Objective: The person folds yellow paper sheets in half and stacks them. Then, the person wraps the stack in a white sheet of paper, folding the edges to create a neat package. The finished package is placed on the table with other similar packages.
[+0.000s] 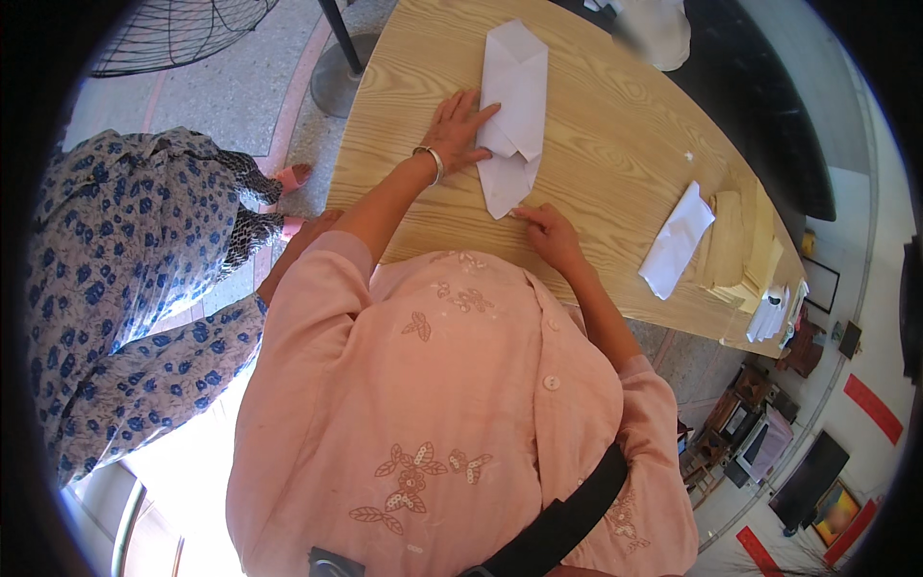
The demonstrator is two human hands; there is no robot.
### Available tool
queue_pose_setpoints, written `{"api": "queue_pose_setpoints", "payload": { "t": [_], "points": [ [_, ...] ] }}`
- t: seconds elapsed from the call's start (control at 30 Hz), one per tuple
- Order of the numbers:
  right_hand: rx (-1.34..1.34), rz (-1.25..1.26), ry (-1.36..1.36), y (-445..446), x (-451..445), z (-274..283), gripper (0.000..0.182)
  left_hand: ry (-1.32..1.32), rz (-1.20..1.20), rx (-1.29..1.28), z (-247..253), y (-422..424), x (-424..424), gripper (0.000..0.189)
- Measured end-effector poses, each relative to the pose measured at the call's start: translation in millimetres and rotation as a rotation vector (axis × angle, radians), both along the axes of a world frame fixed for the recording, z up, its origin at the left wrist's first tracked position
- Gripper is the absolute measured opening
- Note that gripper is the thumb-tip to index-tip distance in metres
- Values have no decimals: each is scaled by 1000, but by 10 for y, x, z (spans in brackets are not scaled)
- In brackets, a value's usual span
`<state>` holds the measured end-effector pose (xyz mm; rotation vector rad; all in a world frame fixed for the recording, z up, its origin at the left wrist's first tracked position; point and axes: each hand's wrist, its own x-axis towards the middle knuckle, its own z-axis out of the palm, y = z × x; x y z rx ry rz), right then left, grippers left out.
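A long folded sheet of white paper (515, 90) lies on the wooden table (606, 137), with pointed folds at its far and near ends. My left hand (456, 135), a bracelet at its wrist, rests flat with fingers spread, its thumb and fingertips on the paper's left edge. At the near tip of the paper is my right hand (551, 234), fingers curled and the index finger touching or just beside that tip; whether it pinches the paper cannot be told. Another folded white paper (676, 241) lies to the right, beside a stack of tan paper pieces (728, 249).
A person in a blue-flowered shirt (137, 238) stands at the left, one hand at the table's edge. White papers (769, 314) sit at the table's right corner. A fan's wire guard (180, 32) and a round stand base (342, 76) are beyond the left edge.
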<state>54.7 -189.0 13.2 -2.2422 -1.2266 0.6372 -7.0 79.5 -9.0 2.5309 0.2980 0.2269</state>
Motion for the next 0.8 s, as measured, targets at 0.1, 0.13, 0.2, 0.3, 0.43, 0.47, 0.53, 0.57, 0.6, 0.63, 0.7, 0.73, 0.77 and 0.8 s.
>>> {"api": "queue_pose_setpoints", "payload": {
  "t": [0.1,0.13,0.2,0.3,0.43,0.47,0.53,0.57,0.6,0.63,0.7,0.73,0.77,0.8],
  "points": [
    [117,-365,707,-4,63,61,37,3,-1,10,-31,5,-21,78],
    [131,-558,1006,23,57,156,35,-3,1,10,-26,-2,-32,78],
    [177,-622,1411,90,139,291,34,-8,2,9,-24,-11,-44,78],
    [158,-659,1650,187,212,254,34,-4,2,2,-26,-11,-43,77],
    [3,-753,1283,351,146,266,28,-16,-4,-5,-29,-3,-42,78],
    [-23,-705,1158,321,170,171,32,-24,-10,-6,-31,5,-37,78],
    [-74,-612,904,233,227,-40,41,-25,-11,-5,-37,12,-11,78],
    [-124,-455,560,201,219,-64,43,-24,-11,-5,-43,19,-1,78],
    [-168,-291,219,198,143,-19,46,-34,-3,-10,-62,36,-12,79],
    [-206,-122,-120,213,84,27,49,-44,3,-15,-80,53,-16,79],
    [-346,-137,-154,304,33,146,53,-43,10,-18,-88,74,9,80],
    [-416,-146,-169,330,34,186,55,-32,10,-16,-78,82,38,80],
    [-433,-131,-173,337,53,194,54,-20,9,-13,-68,88,68,80],
    [-448,-116,-177,349,89,204,54,-10,3,-13,-51,98,107,80]
  ]
}}
